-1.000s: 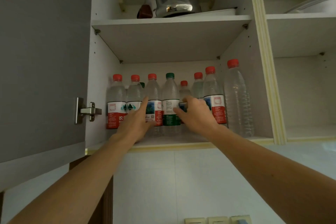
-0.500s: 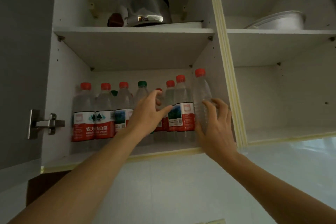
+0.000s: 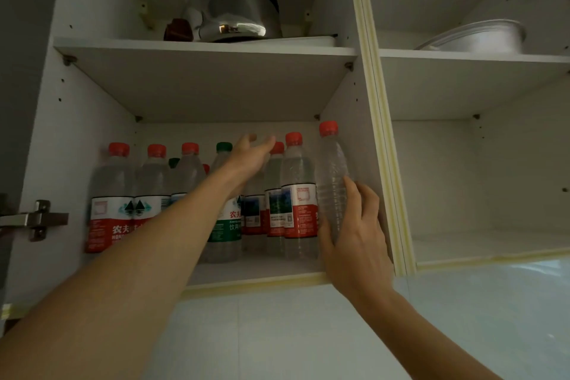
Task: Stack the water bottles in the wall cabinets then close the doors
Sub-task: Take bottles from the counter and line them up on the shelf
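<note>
Several water bottles (image 3: 112, 197) with red caps and red labels stand in rows on the lower shelf (image 3: 262, 268) of the left wall cabinet; one has a green cap (image 3: 224, 147). A clear unlabelled bottle (image 3: 331, 176) stands at the right end against the cabinet wall. My right hand (image 3: 354, 234) is wrapped around its lower part. My left hand (image 3: 249, 157) reaches deep over the middle bottles, fingers spread, holding nothing. The left cabinet door (image 3: 18, 71) stands open at the left edge.
A shiny steel pot (image 3: 234, 12) and a small brown object (image 3: 178, 30) sit on the upper shelf. The right cabinet holds a metal basin (image 3: 481, 37) up top; its lower compartment (image 3: 481, 244) shows bare shelf. A door hinge (image 3: 34, 220) juts out at left.
My left hand has risen and reached further back over the bottle caps. My right hand went from the middle bottles to the clear bottle at the right and closed around it.
</note>
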{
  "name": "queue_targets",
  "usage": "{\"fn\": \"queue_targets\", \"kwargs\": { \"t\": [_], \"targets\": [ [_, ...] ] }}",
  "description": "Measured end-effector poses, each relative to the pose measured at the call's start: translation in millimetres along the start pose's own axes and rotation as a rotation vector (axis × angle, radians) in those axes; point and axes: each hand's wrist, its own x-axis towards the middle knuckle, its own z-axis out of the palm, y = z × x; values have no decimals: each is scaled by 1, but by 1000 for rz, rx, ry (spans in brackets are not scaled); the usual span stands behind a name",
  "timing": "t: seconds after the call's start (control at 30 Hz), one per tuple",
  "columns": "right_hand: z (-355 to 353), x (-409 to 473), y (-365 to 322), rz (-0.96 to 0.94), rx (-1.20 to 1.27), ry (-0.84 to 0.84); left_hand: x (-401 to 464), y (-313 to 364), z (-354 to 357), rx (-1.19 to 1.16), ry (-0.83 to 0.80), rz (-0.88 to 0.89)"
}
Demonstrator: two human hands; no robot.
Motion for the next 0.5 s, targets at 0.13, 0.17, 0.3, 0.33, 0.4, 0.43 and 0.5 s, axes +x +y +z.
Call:
{"fn": "queue_targets", "kwargs": {
  "t": [0.13, 0.17, 0.3, 0.33, 0.4, 0.43, 0.5],
  "targets": [
    [-1, 0, 0, -3, 9, -8, 19, 3, 6, -114, -53, -99],
    [-1, 0, 1, -4, 7, -5, 21, 3, 8, -140, -64, -124],
    [0, 0, 2, -12, 6, 4, 27, -2, 9, -195, -109, -134],
    [0, 0, 2, -13, 6, 5, 28, -2, 9, -170, -105, -116],
    [0, 0, 2, -11, 8, 6, 29, 0, 9, -101, -86, -79],
    [0, 0, 2, -10, 10, 5, 29, 1, 9, -61, -74, -59],
    [0, 0, 3, -8, 14, 3, 30, 4, 7, 55, -32, -17]
  ]
}}
